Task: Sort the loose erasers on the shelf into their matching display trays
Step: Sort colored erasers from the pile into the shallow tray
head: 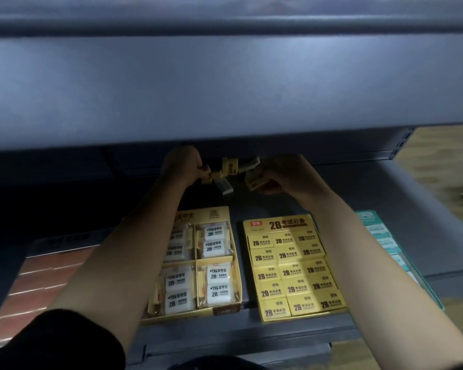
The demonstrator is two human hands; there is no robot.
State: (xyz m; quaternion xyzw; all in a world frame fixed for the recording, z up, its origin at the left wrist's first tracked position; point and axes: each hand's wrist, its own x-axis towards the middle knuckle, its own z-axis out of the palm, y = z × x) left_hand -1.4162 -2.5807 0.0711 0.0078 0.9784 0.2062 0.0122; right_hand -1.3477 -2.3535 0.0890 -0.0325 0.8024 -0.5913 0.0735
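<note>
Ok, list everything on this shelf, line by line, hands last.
Loose erasers: several, yellow and greyish-white, heaped at shelf back between the hands.
Yellow cardboard four-compartment tray: one, front left.
White wrapped erasers: about eight visible, in that tray.
Yellow cardboard 2B tray: one, front right.
Yellow boxed erasers: about fifteen on top, filling it.
Teal tray: one, far right.
Reddish-brown stack: one, far left.
Grey metal shelf: one, under everything.
Left hand: grips a small yellow eraser.
Right hand: holds a loose boxed eraser.
</note>
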